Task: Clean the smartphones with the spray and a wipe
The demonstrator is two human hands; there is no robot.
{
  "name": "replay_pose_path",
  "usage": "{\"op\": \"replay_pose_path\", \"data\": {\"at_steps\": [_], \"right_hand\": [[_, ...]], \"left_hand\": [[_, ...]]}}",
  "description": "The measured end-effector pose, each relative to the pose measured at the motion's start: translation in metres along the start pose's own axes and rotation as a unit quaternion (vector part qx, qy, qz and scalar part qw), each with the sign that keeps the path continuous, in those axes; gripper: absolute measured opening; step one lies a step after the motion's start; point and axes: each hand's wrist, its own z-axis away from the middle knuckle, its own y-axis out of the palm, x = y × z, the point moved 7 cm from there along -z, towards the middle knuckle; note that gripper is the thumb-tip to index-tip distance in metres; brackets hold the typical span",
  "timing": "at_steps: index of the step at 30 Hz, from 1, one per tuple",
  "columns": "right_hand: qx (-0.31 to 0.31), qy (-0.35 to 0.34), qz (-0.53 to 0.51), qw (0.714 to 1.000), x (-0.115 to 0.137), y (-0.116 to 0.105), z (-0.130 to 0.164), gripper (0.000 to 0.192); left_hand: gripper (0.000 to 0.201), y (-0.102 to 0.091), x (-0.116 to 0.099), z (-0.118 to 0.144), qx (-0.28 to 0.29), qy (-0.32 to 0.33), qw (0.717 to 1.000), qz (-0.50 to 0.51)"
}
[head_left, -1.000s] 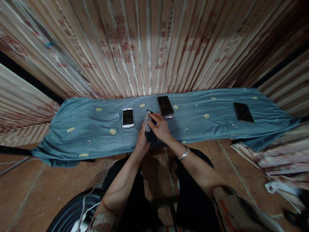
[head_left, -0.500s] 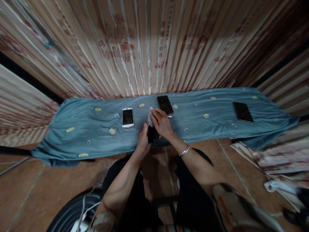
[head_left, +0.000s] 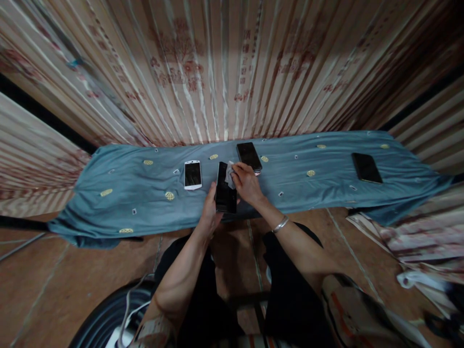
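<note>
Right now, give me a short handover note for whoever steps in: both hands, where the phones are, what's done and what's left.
Left hand: grips the black phone at its lower end, held above the blue cloth.
Right hand: presses a white wipe on the phone's upper end.
On the cloth: white phone to the left, dark phone behind the hands, another dark phone far right.
Done: wiping under way on the held phone.
Left: cannot tell which of the others have been wiped.
</note>
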Motion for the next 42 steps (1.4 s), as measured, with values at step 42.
{"op": "replay_pose_path", "data": {"at_steps": [42], "right_hand": [[0.127, -0.135, 0.033, 0.982, 0.064, 0.019, 0.066, 0.049]], "left_hand": [[0.036, -0.031, -0.022, -0.023, -0.029, 0.036, 0.997, 0.057]]}}
